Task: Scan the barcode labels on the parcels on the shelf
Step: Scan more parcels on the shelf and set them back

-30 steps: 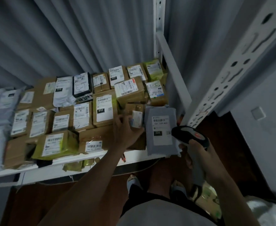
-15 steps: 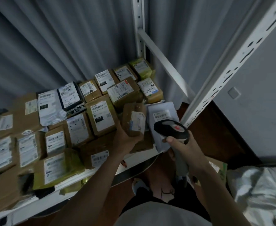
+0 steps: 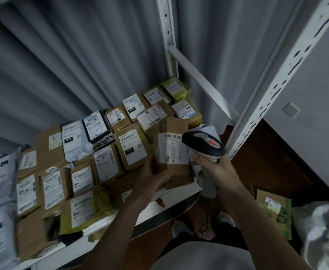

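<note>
Scanner (image 3: 203, 143) now raised, we are gripping it right-handed (image 3: 216, 168) against the label (image 3: 172, 149) of our left-hand-clasped (image 3: 152, 176) parcel (image 3: 169, 137).

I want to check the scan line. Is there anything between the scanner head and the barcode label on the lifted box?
Nothing visible blocks it. The right hand holds the barcode scanner with its head right beside the white label of the cardboard box, which the left hand grips at its lower left edge, clear of the label.

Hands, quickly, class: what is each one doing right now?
Left hand: grips the tilted cardboard parcel.
Right hand: grips the barcode scanner.
</note>
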